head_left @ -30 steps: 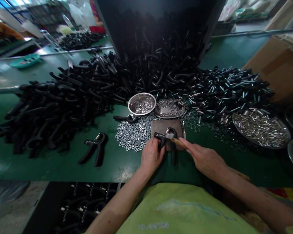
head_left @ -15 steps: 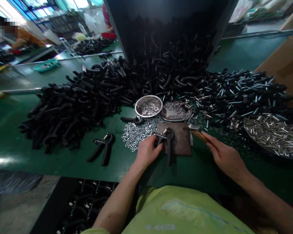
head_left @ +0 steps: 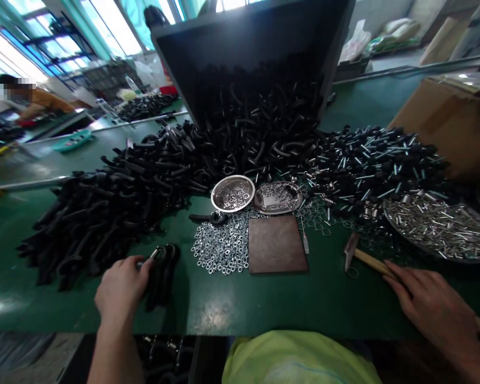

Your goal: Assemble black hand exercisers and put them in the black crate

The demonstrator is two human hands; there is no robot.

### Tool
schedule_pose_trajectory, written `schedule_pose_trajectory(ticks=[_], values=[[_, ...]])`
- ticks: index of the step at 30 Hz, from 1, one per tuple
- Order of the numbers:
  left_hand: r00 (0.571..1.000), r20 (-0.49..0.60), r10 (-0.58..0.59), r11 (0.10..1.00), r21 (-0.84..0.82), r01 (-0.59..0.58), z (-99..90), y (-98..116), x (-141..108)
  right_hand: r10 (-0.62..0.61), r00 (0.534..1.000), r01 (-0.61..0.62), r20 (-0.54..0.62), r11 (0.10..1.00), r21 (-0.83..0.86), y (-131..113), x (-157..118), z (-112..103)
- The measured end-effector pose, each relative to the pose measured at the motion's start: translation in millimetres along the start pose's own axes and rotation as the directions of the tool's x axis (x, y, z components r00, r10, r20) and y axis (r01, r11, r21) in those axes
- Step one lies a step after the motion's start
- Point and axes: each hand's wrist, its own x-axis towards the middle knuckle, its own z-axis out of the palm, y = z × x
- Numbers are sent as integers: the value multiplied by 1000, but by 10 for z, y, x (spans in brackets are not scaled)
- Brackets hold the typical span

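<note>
1. The left hand [head_left: 122, 288] was at the left of the green worktop [head_left: 208, 316], its grip narrow, thumb and fingers closed on the black sprung handles [head_left: 160, 282]. These stood out beyond the fingertips, near the pile of black handles [head_left: 104, 213]; blur and overlap hid how many pieces were there.
2. The right hand [head_left: 432, 298] was on the right side, its grip closed around the wooden shaft of the hammer [head_left: 374, 262]. The hammer's head pointed toward the middle; whether it touched the worktop could not be told.
3. The flat metal plate [head_left: 278, 244] lay bare between the hands, beside the loose nuts [head_left: 220, 248].
4. Behind these stood the round bowl [head_left: 232, 193] and oval tray [head_left: 278, 197], both holding small metal parts.
5. The large dish [head_left: 440, 226] of metal pins stood beyond the right hand, below the black knobs with bolts [head_left: 376, 160].
</note>
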Motion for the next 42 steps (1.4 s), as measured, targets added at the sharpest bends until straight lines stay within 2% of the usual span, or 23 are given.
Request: schedule_pose_trajectory(ticks=[2,3,5,7,9,12,14,16,19,22,25,28,30,33,37,39,42], values=[[970,-114,217,974,-41,-223,-49,545,87,5,1000,-5,-19,1000,15,-47,122,-8],[930,-171,325,935,-89,-343,-64,871,148,6,1000,-5,-28,999,36,-83,204,-13],[817,-213,536,800,-181,-572,-62,1571,299,-9,999,13,-38,994,105,-178,397,-27],[725,-201,658,695,-207,-688,-20,2261,469,-33,998,42,-48,979,200,-295,603,-44],[659,-106,744,637,-182,-749,53,2862,638,-50,997,65,-58,955,290,-420,791,-69],[636,-43,770,623,-162,-765,185,3508,857,-52,996,73,-66,925,373,-576,992,-119],[645,-9,764,638,-145,-757,267,3767,969,-49,997,68,-57,916,396,-634,1063,-146],[664,22,747,661,-124,-740,331,3920,1049,-41,998,56,-45,911,408,-647,1098,-157],[690,39,722,691,-94,-717,380,4017,1114,-25,999,34,-26,899,436,-593,1127,-139],[693,11,721,692,-78,-718,348,4009,1109,7,1000,-1,-11,888,459,-496,1181,-105],[697,-127,706,689,-105,-717,216,3913,1015,35,999,-29,-6,899,437,-406,1313,-74],[742,-324,587,684,-290,-669,21,3703,777,47,999,-46,6,928,370,-356,1550,-28],[785,-356,508,634,-462,-620,-88,3483,515,61,998,-66,26,953,297,-351,1751,25],[844,-255,471,498,-713,-494,-137,3067,11,120,984,-141,129,976,165,-386,2047,126],[881,40,472,365,-918,-154,-7,2537,-617,191,937,-223,292,971,83,-451,2270,265],[884,144,445,327,-945,-10,75,2340,-825,159,937,-199,311,975,102,-462,2291,331],[889,224,400,274,-955,117,156,2132,-1001,88,972,-136,217,967,217,-462,2261,401]])
